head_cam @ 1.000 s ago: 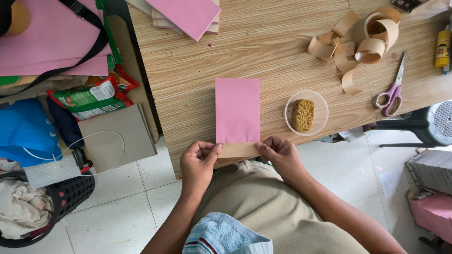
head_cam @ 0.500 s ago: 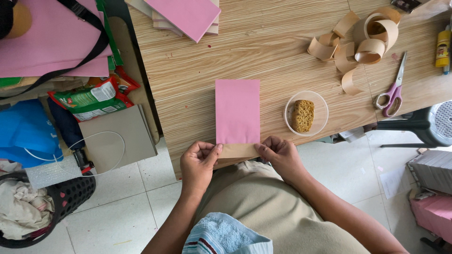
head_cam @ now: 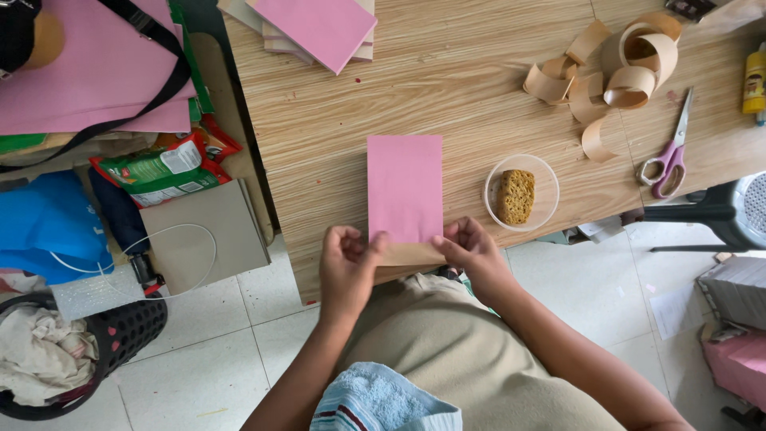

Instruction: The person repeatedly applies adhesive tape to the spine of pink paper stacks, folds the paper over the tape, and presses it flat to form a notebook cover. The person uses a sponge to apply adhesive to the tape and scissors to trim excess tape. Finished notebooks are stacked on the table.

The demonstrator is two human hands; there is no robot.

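A pink paper rectangle [head_cam: 404, 187] lies upright at the near edge of the wooden table [head_cam: 447, 88], with a brown paper flap [head_cam: 408, 255] showing below it. My left hand [head_cam: 349, 266] pinches the lower left corner of the paper. My right hand [head_cam: 472, 251] pinches the lower right corner. Both hands sit at the table's front edge, above my lap.
A clear round dish with a brown sponge [head_cam: 521, 194] stands right of the paper. Curled brown paper strips [head_cam: 614, 72], pink-handled scissors [head_cam: 669, 153] and a yellow glue bottle [head_cam: 753, 80] lie further right. Pink sheets [head_cam: 315, 28] are stacked at the back. Clutter and a black basket [head_cam: 72, 351] fill the left floor.
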